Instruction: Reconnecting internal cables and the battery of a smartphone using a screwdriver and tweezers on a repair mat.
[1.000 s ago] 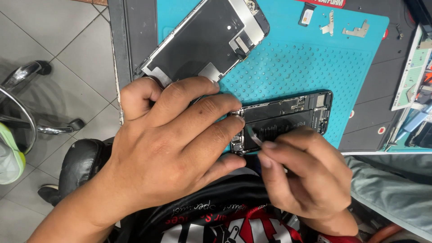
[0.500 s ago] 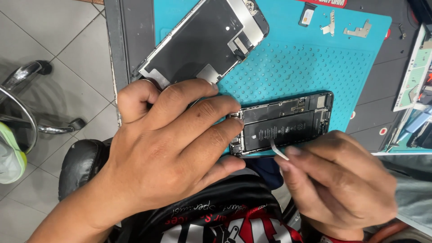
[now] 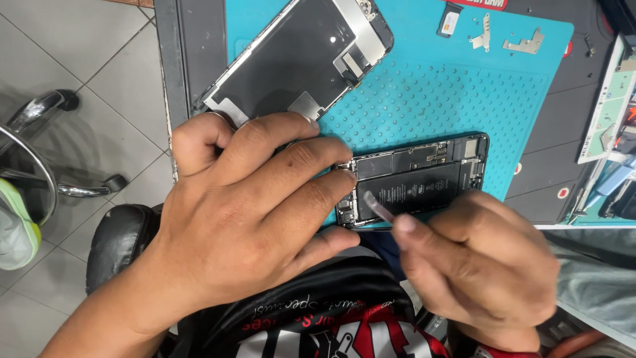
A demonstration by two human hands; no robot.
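**Pinching a strip over the open phone**

Starting nearest the camera: a black garment (image 3: pixel 318 325) with red and white print fills the bottom edge, and a dark stool (image 3: pixel 116 248) peeks out beside it at lower left.

Right hand (image 3: pixel 477 265) next, low and right of centre, fingers bunched tight. It's pinching a thin pale strip (image 3: pixel 376 205) between thumb and fingertips, and the strip's free end pokes up and left over the phone's lower edge. It's blurred, so whether that's adhesive tab or a slim tool, I can't tell.

Left hand (image 3: pixel 245 212) is big in the middle, palm down, fingers spread and pressed flat. Its fingertips rest on the left end of the phone (image 3: pixel 414 179), pinning it rather than gripping anything.

The phone itself lies opened up on the teal mat (image 3: pixel 430 99), black battery and boards exposed, long side running left to right, near the mat's front edge.

Farther back, the detached screen (image 3: pixel 298 56) lies tilted on the mat's upper left, touching the left thumb area. At the far edge sit small metal brackets (image 3: pixel 523 45). Off left, a tiled floor (image 3: pixel 66 53) and a chrome chair base (image 3: pixel 40 152).
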